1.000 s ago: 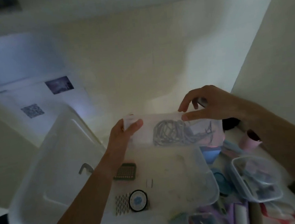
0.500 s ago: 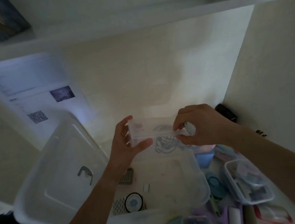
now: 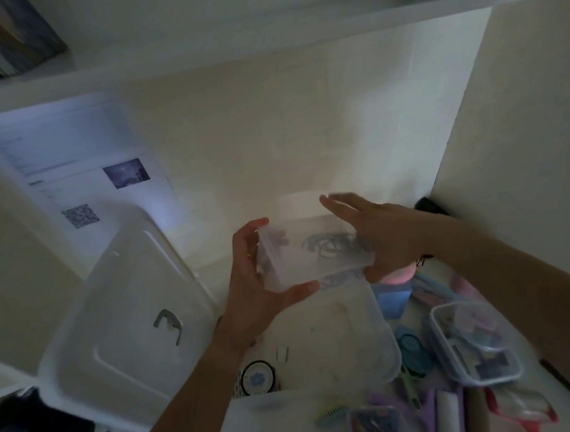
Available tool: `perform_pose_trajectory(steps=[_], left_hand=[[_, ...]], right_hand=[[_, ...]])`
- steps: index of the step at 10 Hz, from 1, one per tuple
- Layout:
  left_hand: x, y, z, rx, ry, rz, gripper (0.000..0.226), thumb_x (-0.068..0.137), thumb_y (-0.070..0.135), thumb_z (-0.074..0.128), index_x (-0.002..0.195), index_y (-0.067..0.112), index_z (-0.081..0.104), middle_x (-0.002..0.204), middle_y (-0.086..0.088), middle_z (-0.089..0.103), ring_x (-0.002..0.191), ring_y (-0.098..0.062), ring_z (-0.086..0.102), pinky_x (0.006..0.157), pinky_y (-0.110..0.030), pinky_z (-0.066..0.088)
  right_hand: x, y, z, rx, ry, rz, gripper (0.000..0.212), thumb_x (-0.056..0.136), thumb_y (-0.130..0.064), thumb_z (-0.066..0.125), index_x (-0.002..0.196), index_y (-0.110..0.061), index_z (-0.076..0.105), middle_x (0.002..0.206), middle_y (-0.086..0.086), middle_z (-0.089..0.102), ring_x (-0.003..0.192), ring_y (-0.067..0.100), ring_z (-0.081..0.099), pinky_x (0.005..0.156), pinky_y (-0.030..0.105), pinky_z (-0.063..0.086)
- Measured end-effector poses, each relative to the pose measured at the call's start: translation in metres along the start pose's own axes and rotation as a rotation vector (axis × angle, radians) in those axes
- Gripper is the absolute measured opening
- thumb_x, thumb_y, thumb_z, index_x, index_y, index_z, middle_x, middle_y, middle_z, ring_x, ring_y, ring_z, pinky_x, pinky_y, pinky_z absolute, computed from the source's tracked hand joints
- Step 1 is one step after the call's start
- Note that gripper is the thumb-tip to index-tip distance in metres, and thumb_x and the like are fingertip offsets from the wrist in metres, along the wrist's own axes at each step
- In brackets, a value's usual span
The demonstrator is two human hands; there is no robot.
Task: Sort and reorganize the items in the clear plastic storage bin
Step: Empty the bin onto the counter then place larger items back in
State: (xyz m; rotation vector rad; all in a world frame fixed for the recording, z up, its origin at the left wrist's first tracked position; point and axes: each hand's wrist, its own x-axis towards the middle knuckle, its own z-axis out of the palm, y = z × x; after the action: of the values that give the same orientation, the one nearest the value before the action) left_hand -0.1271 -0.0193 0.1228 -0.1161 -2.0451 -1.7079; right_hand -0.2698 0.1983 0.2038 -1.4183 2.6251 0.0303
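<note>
Dim, blurred view; dark tangle inside small clear container [image 3: 311, 258] indistinct. Left hand [image 3: 255, 286] grips container at 9 o'clock end; right hand [image 3: 380, 232], fingers straight, presses lid at 3 o'clock.

- Small box [image 3: 314, 258]: clear plastic, dark tangled contents seen inside.
- Lid [image 3: 115, 331]: white.
- Round case [image 3: 414, 349]: teal.
- Comb [image 3: 329, 411]: yellow-green.
- Paper sheet [image 3: 79, 170]: white, black square code printed.

Both hands [image 3: 258, 279] hold small clear box [image 3: 309, 255].

Behind our work: shelf and paper

We see a white printed sheet [image 3: 79, 170] bearing a QR code, and upright books [image 3: 0, 37] on the shelf above.
</note>
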Motion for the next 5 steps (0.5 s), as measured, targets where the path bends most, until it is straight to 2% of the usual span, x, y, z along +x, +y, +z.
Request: perform_pose_trajectory(steps=[1,2,3,4,5], left_hand=[[0.002,0.002,-0.006,-0.091,-0.094,-0.143,0.102,0.067,-0.006,0.086,0.147,0.018,0.028,0.132,-0.008,0.057,0.120,-0.016,0.058,0.086,-0.025,0.054],[0.003,0.000,-0.018,-0.172,-0.163,-0.356,0.067,0.095,0.021,0.066,0.152,0.032,0.031,0.122,0.023,0.065,0.104,0.010,0.061,0.089,-0.014,0.050],[0.000,-0.005,-0.008,-0.480,-0.152,-0.585,0.054,0.094,0.056,0.052,0.124,0.015,0.069,0.096,-0.005,0.076,0.092,-0.022,0.073,0.084,-0.040,0.059],[-0.007,0.002,0.023,-0.632,-0.114,-0.745,0.050,0.096,0.043,0.048,0.068,0.022,0.082,0.077,0.000,0.077,0.069,-0.011,0.074,0.070,-0.031,0.059],[-0.011,-0.020,0.036,-0.691,-0.006,-0.796,0.043,0.102,0.026,0.043,0.089,0.018,0.083,0.114,-0.016,0.073,0.090,-0.009,0.074,0.087,-0.036,0.059]], right_hand=[[0.007,0.002,-0.006,0.122,-0.050,-0.015,0.118,0.063,-0.031,0.089,0.155,-0.020,0.016,0.140,-0.003,0.037,0.111,0.014,0.050,0.083,0.019,0.036],[0.010,0.012,-0.010,0.099,0.031,-0.133,0.118,0.052,-0.022,0.088,0.150,-0.033,0.021,0.133,-0.005,0.032,0.103,0.024,0.058,0.076,0.037,0.054],[0.010,0.010,-0.019,0.068,0.149,-0.260,0.116,0.056,-0.007,0.082,0.146,-0.049,0.021,0.141,-0.002,0.021,0.099,0.023,0.058,0.066,0.032,0.058],[0.014,-0.003,-0.017,0.022,0.261,-0.391,0.107,0.065,0.003,0.074,0.151,-0.041,0.028,0.145,0.004,0.018,0.090,0.007,0.051,0.062,0.010,0.050],[0.011,-0.006,-0.011,0.036,0.247,-0.251,0.107,0.070,0.007,0.065,0.150,-0.050,0.022,0.146,0.003,0.027,0.072,0.000,0.053,0.055,0.016,0.046]])
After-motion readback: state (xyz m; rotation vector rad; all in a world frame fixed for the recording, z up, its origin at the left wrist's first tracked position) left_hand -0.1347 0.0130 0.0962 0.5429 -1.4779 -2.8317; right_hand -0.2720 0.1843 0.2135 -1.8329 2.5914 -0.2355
